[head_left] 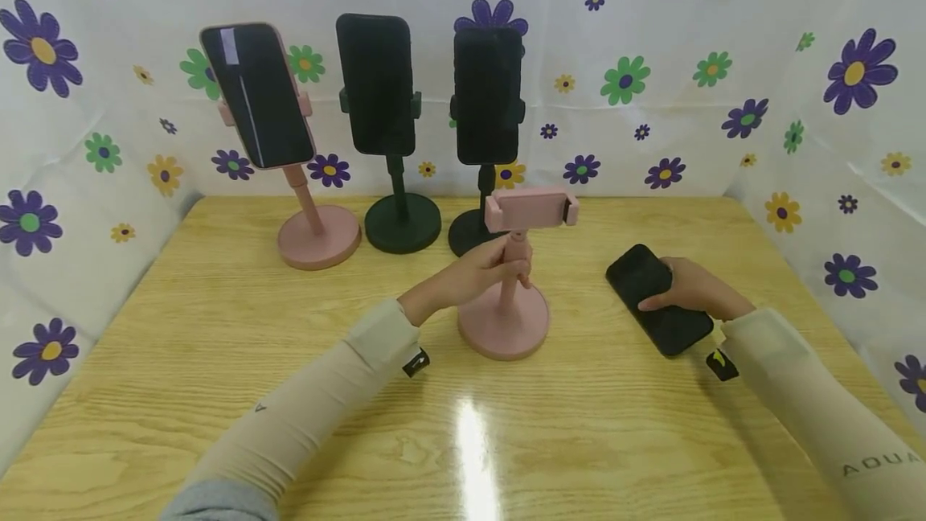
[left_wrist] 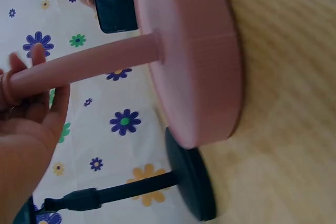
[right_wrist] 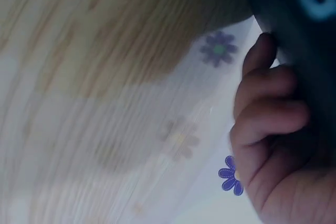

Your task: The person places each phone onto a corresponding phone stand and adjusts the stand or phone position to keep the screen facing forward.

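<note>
In the head view my left hand [head_left: 483,272] grips the stem of a pink phone stand [head_left: 504,324], just under its clamp. That clamp [head_left: 531,210] holds no phone. The left wrist view shows the fingers [left_wrist: 38,56] wrapped round the upper stem, with the round base [left_wrist: 210,61] at or close to the wooden surface. Over on the right, my right hand [head_left: 690,289] grips a black smartphone [head_left: 644,288] across its width. Curled fingers [right_wrist: 270,114] press along the phone's edge in the right wrist view; most of the phone [right_wrist: 310,40] lies outside that frame.
Three stands carrying phones line the back of the wooden table [head_left: 405,441]: a pink one [head_left: 318,238], a dark green one [head_left: 403,223] and a black one [head_left: 470,233], which stands close behind my left hand. Flower-printed cloth [head_left: 651,14] walls the back and sides.
</note>
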Demonstrator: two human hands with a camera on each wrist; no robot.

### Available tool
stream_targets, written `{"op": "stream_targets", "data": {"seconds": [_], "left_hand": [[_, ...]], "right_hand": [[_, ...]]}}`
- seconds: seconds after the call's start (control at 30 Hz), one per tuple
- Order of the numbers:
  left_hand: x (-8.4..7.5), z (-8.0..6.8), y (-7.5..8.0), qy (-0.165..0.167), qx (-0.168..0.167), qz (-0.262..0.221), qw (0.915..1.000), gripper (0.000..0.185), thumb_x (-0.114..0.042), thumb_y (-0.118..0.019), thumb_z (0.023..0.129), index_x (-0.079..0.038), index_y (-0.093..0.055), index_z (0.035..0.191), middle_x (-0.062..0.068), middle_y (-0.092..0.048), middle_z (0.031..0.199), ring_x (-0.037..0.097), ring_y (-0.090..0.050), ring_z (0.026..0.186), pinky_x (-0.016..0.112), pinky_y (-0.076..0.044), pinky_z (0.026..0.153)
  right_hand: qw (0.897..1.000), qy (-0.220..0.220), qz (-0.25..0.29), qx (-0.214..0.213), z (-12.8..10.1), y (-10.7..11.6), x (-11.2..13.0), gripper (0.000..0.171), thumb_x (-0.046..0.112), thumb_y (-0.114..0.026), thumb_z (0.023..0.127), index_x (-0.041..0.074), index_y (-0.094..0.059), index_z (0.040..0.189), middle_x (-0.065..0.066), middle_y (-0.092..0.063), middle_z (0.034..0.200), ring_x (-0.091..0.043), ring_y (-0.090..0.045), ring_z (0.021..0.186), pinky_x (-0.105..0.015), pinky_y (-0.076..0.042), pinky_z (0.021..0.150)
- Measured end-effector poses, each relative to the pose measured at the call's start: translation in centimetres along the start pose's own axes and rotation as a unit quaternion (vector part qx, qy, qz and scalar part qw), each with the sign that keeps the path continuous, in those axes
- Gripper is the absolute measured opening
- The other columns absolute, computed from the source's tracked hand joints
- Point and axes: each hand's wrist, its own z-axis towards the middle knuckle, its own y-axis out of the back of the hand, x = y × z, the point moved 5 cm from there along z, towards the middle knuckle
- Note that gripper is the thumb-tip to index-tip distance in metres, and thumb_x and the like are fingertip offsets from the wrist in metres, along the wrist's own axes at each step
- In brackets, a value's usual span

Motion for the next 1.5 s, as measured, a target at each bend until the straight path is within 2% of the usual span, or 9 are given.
{"op": "stream_targets", "data": {"seconds": [0.17,0.33,0.53,0.77,0.87,1.0,1.1,1.33,1.5], "left_hand": [[-2.0,0.2,0.9,-0.021,-0.033,0.014,0.9992,0.028,-0.012,-0.045,0.099,0.001,-0.047,0.123,0.017,-0.06,0.114,0.023,-0.061,0.107,0.03,-0.05,0.092],[-4.0,0.5,1.1,-0.049,-0.064,0.023,0.9965,0.026,-0.016,-0.039,0.1,0.0,-0.049,0.118,0.018,-0.061,0.105,0.022,-0.06,0.096,0.025,-0.05,0.077],[-4.0,0.0,0.9,-0.064,-0.096,0.043,0.9924,0.061,-0.055,-0.033,0.087,0.0,-0.054,0.105,0.019,-0.062,0.096,0.025,-0.06,0.088,0.021,-0.046,0.07],[-3.3,0.2,0.5,-0.073,-0.089,0.007,0.9933,0.078,-0.071,-0.033,0.077,0.0,-0.051,0.104,0.017,-0.06,0.091,0.023,-0.062,0.091,0.023,-0.049,0.076],[-2.8,0.4,0.2,-0.07,-0.079,-0.028,0.994,0.072,-0.068,-0.034,0.079,-0.002,-0.047,0.105,0.01,-0.056,0.086,0.015,-0.06,0.086,0.025,-0.048,0.078],[-2.0,0.7,0.0,-0.066,-0.071,-0.074,0.9926,0.066,-0.066,-0.037,0.081,-0.003,-0.044,0.097,0.004,-0.048,0.084,0.014,-0.054,0.08,0.029,-0.046,0.079],[-1.8,0.7,-0.1,-0.067,-0.074,-0.069,0.9926,0.067,-0.067,-0.039,0.079,-0.002,-0.044,0.093,0.005,-0.047,0.084,0.018,-0.051,0.079,0.029,-0.045,0.076],[-1.5,0.3,-0.7,-0.066,-0.085,-0.013,0.9941,0.057,-0.059,-0.037,0.088,-0.002,-0.044,0.094,0.008,-0.049,0.084,0.016,-0.052,0.08,0.026,-0.047,0.078],[-1.7,0.5,-0.6,-0.058,-0.077,-0.067,0.9932,0.038,-0.042,-0.04,0.096,-0.005,-0.04,0.089,0.004,-0.04,0.08,0.019,-0.045,0.08,0.024,-0.044,0.077]], "right_hand": [[1.0,0.015,0.017,0.012,-0.1,0.0,0.8,0.083,0.032,-0.07,0.083,-0.015,-0.03,0.138,-0.035,-0.044,0.134,-0.049,-0.045,0.12,-0.058,-0.04,0.097],[0.999,0.02,0.042,0.018,-0.2,-0.1,1.2,0.064,0.03,-0.062,0.091,-0.011,-0.039,0.135,-0.032,-0.046,0.133,-0.047,-0.047,0.12,-0.056,-0.041,0.096],[0.998,0.026,0.061,-0.002,-0.1,-0.2,1.8,0.035,0.026,-0.053,0.096,-0.007,-0.056,0.106,-0.022,-0.061,0.103,-0.027,-0.055,0.09,-0.041,-0.045,0.082],[0.986,0.025,0.146,-0.076,-1.3,1.8,3.1,0.045,0.031,-0.049,0.098,-0.01,-0.05,0.116,-0.012,-0.065,0.098,-0.021,-0.063,0.088,-0.035,-0.051,0.078],[0.954,0.04,0.276,-0.111,-2.1,3.8,4.4,0.036,0.033,-0.05,0.097,0.002,-0.049,0.116,0.008,-0.065,0.086,-0.006,-0.063,0.075,-0.024,-0.053,0.07],[0.867,0.125,0.452,-0.171,-3.1,6.9,6.6,0.011,0.024,-0.058,0.093,0.017,-0.056,0.102,0.014,-0.067,0.08,-0.001,-0.065,0.07,-0.017,-0.053,0.064],[0.807,0.2,0.515,-0.211,-3.7,8.7,8.0,0.009,0.014,-0.062,0.091,0.016,-0.065,0.099,0.009,-0.07,0.086,-0.004,-0.066,0.073,-0.016,-0.053,0.065],[0.755,0.269,0.535,-0.266,-5.3,10.6,11.3,0.023,0.011,-0.065,0.088,0.01,-0.065,0.111,0.004,-0.069,0.101,-0.009,-0.066,0.087,-0.017,-0.053,0.075],[0.696,0.33,0.577,-0.272,-6.7,11.5,14.7,0.025,0.005,-0.066,0.085,0.002,-0.063,0.11,-0.004,-0.068,0.102,-0.014,-0.066,0.091,-0.021,-0.053,0.08]]}}
